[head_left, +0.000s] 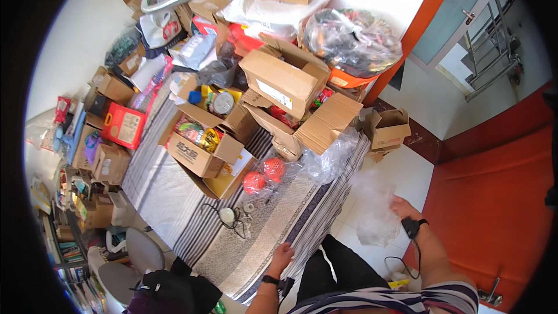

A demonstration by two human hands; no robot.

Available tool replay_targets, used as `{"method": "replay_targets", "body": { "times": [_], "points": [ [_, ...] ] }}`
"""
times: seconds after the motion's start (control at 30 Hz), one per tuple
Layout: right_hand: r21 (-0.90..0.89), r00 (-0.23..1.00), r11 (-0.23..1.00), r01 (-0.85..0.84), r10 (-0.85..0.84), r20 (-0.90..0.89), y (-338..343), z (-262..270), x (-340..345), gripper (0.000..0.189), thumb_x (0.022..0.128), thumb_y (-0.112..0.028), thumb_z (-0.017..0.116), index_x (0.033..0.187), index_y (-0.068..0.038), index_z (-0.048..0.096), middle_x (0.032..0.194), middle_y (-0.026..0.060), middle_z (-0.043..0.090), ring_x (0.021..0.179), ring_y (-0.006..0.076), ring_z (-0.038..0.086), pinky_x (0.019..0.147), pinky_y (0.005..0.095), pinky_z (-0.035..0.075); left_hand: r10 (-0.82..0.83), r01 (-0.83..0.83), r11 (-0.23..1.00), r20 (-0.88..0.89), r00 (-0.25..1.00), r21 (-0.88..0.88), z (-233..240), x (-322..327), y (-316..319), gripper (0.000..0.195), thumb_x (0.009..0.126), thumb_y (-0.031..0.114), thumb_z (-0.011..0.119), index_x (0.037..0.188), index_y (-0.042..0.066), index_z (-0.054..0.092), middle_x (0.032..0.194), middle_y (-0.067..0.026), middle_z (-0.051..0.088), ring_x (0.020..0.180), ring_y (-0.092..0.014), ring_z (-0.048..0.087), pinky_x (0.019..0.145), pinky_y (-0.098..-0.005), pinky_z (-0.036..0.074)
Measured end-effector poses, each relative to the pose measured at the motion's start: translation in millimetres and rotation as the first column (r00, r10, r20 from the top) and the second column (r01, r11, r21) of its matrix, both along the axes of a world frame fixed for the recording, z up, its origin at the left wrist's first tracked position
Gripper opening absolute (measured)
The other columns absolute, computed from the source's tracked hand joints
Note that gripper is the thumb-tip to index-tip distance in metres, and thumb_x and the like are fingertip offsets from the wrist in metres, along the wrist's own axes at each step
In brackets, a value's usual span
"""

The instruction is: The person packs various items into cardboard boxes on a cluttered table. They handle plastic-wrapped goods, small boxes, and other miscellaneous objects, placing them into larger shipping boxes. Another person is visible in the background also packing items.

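My right hand (400,207) grips a crumpled clear plastic bag (378,213), which hangs over the white tiled floor beside the bed. My left hand (283,254) is over the near edge of the striped bedcover (257,244), its fingers partly curled, with no object visible in it. Farther in on the bed lie a black cable (237,226), a small round white-topped item (226,215) and a white roll (249,208). Beyond them, two red balls in net-like covers (274,169) rest in clear plastic.
Open cardboard boxes (192,150) holding packaged goods crowd the bed. A small carton (387,128) stands on the floor past its corner. A red door (492,192) is at the right, a grey chair (144,248) and dark backpack (168,292) at lower left.
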State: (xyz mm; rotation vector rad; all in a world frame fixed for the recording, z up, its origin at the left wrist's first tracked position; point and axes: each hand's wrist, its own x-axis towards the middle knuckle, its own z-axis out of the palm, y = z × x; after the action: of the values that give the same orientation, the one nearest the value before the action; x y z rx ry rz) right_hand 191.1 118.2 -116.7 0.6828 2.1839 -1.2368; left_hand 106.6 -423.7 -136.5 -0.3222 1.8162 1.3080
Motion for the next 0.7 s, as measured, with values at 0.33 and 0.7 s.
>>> {"method": "replay_targets", "body": {
  "times": [0.33, 0.7],
  "points": [
    [0.591, 0.666, 0.806, 0.033, 0.423, -0.614, -192.9, 132.6, -81.6, 0.040, 0.086, -0.003, 0.049, 0.125, -0.001, 0.054, 0.130, 0.0309, 0.047, 0.112, 0.0476, 0.051, 0.096, 0.0499, 0.043, 0.002, -0.379, 0.804, 0.636, 0.772, 0.458, 191.1, -17.3, 148.3, 0.082, 0.091, 0.053, 0.061, 0.149, 0.011, 0.023, 0.141, -0.0229, 0.033, 0.124, -0.042, 0.045, 0.097, -0.0577, 0.047],
    [-0.738, 0.961, 0.661, -0.136, -0.094, -0.261, -155.0, 182.1, -131.2, 0.042, 0.091, -0.024, 0.067, 0.122, 0.002, 0.055, 0.096, 0.0124, 0.066, 0.092, 0.0194, 0.063, 0.084, 0.0350, 0.050, 0.578, -0.759, 0.335, 0.514, 0.634, 0.558, 165.0, -53.3, 221.8, 0.027, 0.096, 0.020, 0.051, 0.114, 0.002, 0.059, 0.096, -0.0098, 0.066, 0.089, -0.023, 0.063, 0.087, -0.0377, 0.051]
  ]
}}
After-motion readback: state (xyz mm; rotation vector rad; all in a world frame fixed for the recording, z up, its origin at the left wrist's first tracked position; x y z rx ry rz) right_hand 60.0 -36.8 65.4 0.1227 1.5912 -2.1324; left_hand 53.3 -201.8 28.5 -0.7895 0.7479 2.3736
